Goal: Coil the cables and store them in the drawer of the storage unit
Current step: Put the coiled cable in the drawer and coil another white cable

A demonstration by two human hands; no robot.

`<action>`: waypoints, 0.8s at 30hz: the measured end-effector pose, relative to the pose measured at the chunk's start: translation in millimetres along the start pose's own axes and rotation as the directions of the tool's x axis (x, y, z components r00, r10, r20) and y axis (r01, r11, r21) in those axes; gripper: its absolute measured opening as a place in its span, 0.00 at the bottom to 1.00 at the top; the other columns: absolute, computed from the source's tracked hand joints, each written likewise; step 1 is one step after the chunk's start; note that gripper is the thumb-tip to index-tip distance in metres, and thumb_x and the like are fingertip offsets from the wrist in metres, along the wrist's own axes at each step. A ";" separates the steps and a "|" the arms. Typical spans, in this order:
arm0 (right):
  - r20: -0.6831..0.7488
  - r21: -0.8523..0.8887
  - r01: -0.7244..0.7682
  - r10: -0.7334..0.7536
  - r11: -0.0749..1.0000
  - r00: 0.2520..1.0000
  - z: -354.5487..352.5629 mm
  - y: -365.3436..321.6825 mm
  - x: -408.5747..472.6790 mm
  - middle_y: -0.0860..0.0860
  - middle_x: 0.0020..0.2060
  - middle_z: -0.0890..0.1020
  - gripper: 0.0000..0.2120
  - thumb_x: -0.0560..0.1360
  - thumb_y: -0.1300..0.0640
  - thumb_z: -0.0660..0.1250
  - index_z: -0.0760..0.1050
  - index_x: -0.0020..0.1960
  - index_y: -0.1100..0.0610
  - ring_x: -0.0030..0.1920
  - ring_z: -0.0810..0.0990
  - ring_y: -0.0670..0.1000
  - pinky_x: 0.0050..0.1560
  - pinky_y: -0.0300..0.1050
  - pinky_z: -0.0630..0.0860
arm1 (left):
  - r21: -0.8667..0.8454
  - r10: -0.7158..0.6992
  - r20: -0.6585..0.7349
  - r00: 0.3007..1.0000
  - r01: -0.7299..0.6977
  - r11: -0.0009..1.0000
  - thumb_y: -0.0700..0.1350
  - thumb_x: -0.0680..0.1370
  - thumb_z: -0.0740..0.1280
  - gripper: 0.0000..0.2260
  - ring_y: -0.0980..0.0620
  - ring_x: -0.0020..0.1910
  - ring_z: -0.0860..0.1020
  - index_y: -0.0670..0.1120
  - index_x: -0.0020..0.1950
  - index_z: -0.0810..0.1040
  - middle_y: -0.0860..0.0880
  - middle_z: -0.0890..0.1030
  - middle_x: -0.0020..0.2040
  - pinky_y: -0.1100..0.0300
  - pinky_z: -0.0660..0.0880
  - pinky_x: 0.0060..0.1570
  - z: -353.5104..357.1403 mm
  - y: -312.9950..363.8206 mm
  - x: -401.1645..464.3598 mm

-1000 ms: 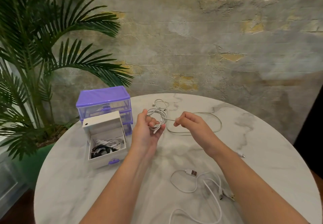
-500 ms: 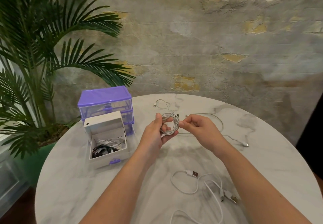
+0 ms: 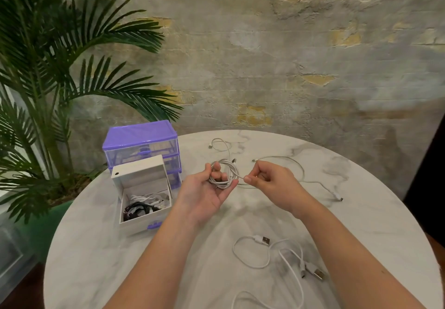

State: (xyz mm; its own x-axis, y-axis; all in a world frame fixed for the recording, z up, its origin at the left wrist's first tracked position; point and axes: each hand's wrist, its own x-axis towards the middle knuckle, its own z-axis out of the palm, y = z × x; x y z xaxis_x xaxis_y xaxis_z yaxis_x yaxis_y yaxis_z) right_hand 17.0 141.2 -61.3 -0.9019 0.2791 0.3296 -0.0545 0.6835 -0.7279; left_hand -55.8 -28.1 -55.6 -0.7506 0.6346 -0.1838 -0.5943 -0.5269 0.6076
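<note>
Surroundings: purple storage unit (image 3: 140, 143), open drawer (image 3: 144, 196) holding cables, loose white cables (image 3: 277, 255) on surface (image 3: 96, 260). Left hand (image 3: 207, 193) grips coiled cable (image 3: 224, 172); right hand (image 3: 269, 182) pinches its end.

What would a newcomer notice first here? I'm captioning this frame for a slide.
At centre, the left hand holds a coiled white cable whose free end the right hand pinches. To their left stands a purple storage unit, its white drawer pulled out with cables inside.

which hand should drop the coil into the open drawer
Left. The left hand already holds the coiled cable and is nearer the open drawer; the right hand only pinches the loose end.
</note>
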 end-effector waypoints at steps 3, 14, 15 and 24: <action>-0.005 -0.090 -0.004 0.003 0.996 1.000 1.6 0.6 -0.3 0.40 0.30 0.82 0.08 0.78 0.49 0.65 0.73 0.40 0.48 0.38 0.76 0.46 0.47 0.47 0.71 | 0.148 0.000 0.022 1.000 -0.003 0.989 0.45 0.82 0.59 0.10 0.51 0.44 0.77 0.43 0.49 0.78 0.50 0.73 0.34 0.47 0.72 0.64 0.2 -1.7 -2.4; -0.015 0.120 -0.091 0.093 0.989 0.996 12.1 -10.9 1.8 0.44 0.28 0.67 0.12 0.74 0.43 0.70 0.78 0.49 0.50 0.29 0.67 0.43 0.32 0.38 0.62 | 0.266 0.023 -0.081 0.996 -0.001 0.964 0.50 0.78 0.58 0.14 0.52 0.30 0.69 0.46 0.34 0.68 0.51 0.62 0.27 0.57 0.73 0.45 8.9 -3.6 -0.7; -0.013 0.117 -0.079 0.081 0.990 0.997 13.0 -10.0 2.7 0.45 0.27 0.66 0.11 0.73 0.44 0.71 0.80 0.48 0.51 0.28 0.66 0.43 0.31 0.37 0.61 | 0.292 0.038 -0.097 0.995 -0.008 0.956 0.51 0.77 0.60 0.16 0.52 0.29 0.69 0.47 0.32 0.67 0.51 0.61 0.27 0.58 0.74 0.44 9.7 -4.7 -0.3; 0.038 0.314 -0.073 0.064 0.947 0.997 18.5 -10.8 4.1 0.52 0.45 0.84 0.07 0.76 0.53 0.70 0.83 0.51 0.54 0.47 0.79 0.49 0.55 0.45 0.74 | 0.292 0.214 -0.159 0.964 -0.161 0.943 0.45 0.77 0.65 0.15 0.53 0.25 0.68 0.47 0.32 0.65 0.49 0.63 0.24 0.59 0.70 0.41 15.6 -8.6 4.2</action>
State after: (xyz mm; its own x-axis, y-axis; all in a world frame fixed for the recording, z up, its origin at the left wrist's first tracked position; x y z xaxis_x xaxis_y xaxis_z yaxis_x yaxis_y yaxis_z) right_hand 6.0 122.5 -63.3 -0.9191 0.2966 0.2593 -0.1204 0.4151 -0.9018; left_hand -49.3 -12.1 -49.6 -0.8966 0.4092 -0.1695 -0.3546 -0.4338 0.8283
